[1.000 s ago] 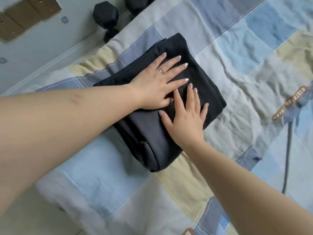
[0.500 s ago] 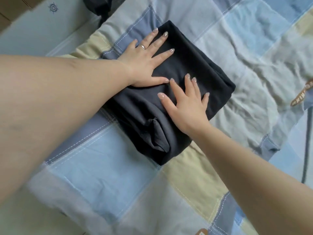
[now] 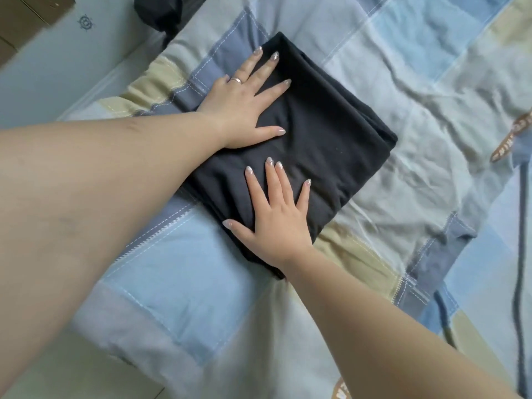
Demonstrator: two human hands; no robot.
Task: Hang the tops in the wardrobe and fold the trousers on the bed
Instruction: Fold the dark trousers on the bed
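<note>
Dark grey trousers (image 3: 331,133) lie folded into a thick rectangle on the patchwork bed cover (image 3: 417,90), near the bed's left edge. My left hand (image 3: 244,102), with a ring on one finger, presses flat on the far left part of the fold, fingers straight and spread. My right hand (image 3: 276,217) presses flat on the near end of the fold, fingers straight. Neither hand grips the cloth. No tops or wardrobe show in this view.
A dark object (image 3: 161,10) sits on the floor beyond the bed's far left corner. A grey strap or cord (image 3: 521,226) and a brown printed band (image 3: 509,136) lie on the cover at the right. Pale floor (image 3: 57,76) runs along the left.
My left hand slid toward the far left corner of the folded trousers. My right hand slid back to the near end, covering the loose tuck that showed there. The view shifted a little.
</note>
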